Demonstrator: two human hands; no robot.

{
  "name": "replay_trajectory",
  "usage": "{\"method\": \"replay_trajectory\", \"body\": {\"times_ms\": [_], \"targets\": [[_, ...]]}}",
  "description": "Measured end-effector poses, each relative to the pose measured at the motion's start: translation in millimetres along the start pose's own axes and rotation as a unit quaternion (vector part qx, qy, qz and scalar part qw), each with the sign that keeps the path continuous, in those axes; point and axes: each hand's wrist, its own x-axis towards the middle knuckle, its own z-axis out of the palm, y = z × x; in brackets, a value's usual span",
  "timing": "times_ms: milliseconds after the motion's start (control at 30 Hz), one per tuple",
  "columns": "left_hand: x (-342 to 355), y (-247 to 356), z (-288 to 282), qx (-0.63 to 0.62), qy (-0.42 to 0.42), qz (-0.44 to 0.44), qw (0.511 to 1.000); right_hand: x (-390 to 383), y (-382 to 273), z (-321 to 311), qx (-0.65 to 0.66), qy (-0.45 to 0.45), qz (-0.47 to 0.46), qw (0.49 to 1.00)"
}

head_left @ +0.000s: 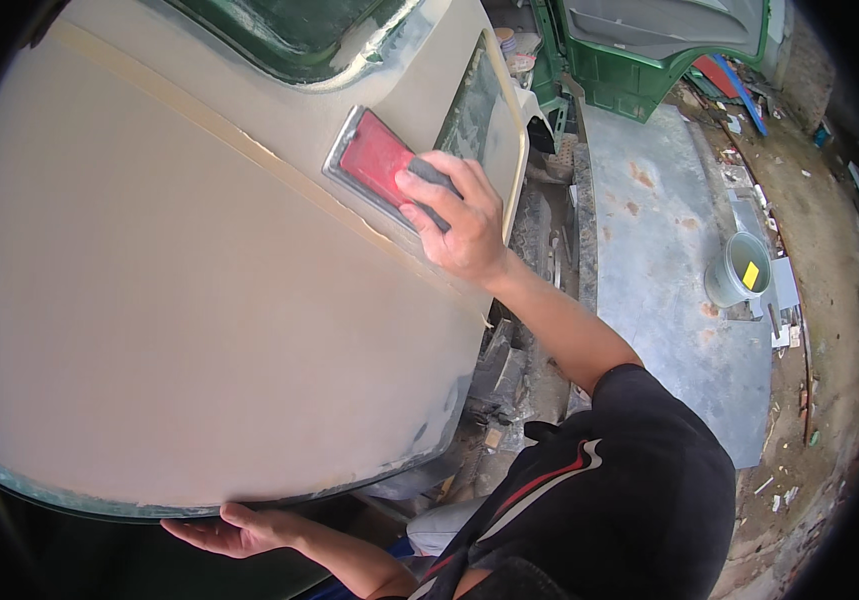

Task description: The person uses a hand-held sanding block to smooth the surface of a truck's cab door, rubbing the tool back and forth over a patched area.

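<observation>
My right hand (461, 215) is wrapped round the dark handle of a red sanding block (373, 155) with a grey base. The block lies against a large beige-coated vehicle panel (199, 330), just above a strip of tan masking tape (279, 165) that crosses it diagonally and lifts in places. Below, my left hand (239, 530) is open, palm up, its fingers stretched under the panel's dark green lower edge and the thumb against it. A green-rimmed window opening (299, 40) sits above the block.
A grey metal sheet (649, 240) with rust spots lies on the ground to the right, bearing a translucent bucket (739, 270) with a yellow piece inside. A green vehicle part (614, 75) stands at the far right. Scraps and debris (509, 390) litter the ground beside the panel.
</observation>
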Motion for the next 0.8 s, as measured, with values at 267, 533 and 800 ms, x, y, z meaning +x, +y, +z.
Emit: {"method": "replay_trajectory", "body": {"times_ms": [267, 533, 800], "targets": [[0.1, 0.6, -2.5, -0.026, 0.007, -0.020, 0.999, -15.3, -8.0, -2.0, 0.003, -0.009, 0.066, 0.998], [-0.7, 0.6, -5.6, -0.028, 0.011, -0.022, 0.999, 13.0, 0.0, 9.5, -0.009, 0.017, 0.067, 0.998], [-0.3, 2.5, -4.2, -0.018, 0.012, -0.021, 1.000, 20.0, 4.1, 12.9, 0.001, 0.018, 0.089, 0.996]]}}
